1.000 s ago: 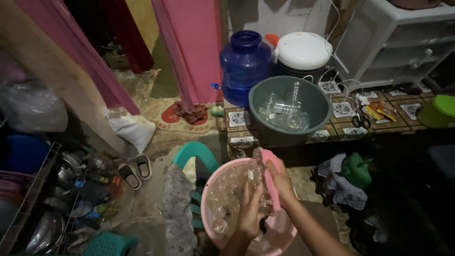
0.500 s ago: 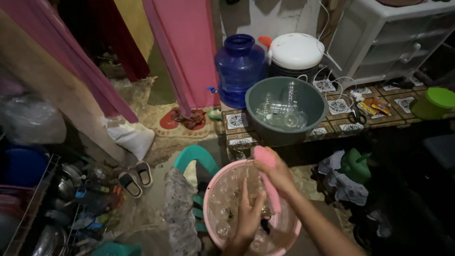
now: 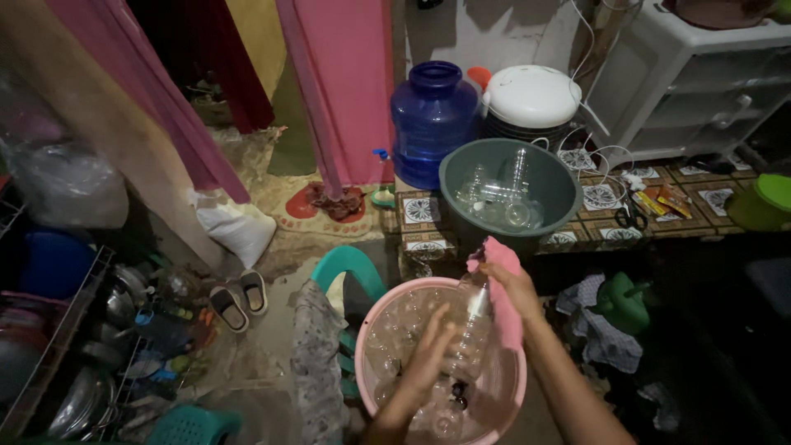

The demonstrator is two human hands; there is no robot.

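- Two hands worked over one pink basin (image 3: 367,330): the left hand (image 3: 428,354) wrapped its fingers round the lower part of a clear bottle (image 3: 470,325), held tilted above the basin.
- The right hand (image 3: 515,284) pinched one pink cloth (image 3: 504,301) against the bottle's upper part, fingers closed on it.
- More clear glassware lay heaped in the basin, too jumbled to count.
- One grey tub (image 3: 461,177), just beyond the basin, held several more clear pieces, at least four.
- Behind it stood one blue jug (image 3: 432,124) and one white cooker (image 3: 534,97), close together.
- Two sandals (image 3: 237,295) lay side by side on the floor at left; one teal chair (image 3: 350,268) touched the basin's left rim.
- One green can (image 3: 622,301) sat right of the arm among rags.
- Open floor showed only between the sandals and the chair; clutter hemmed every other edge.
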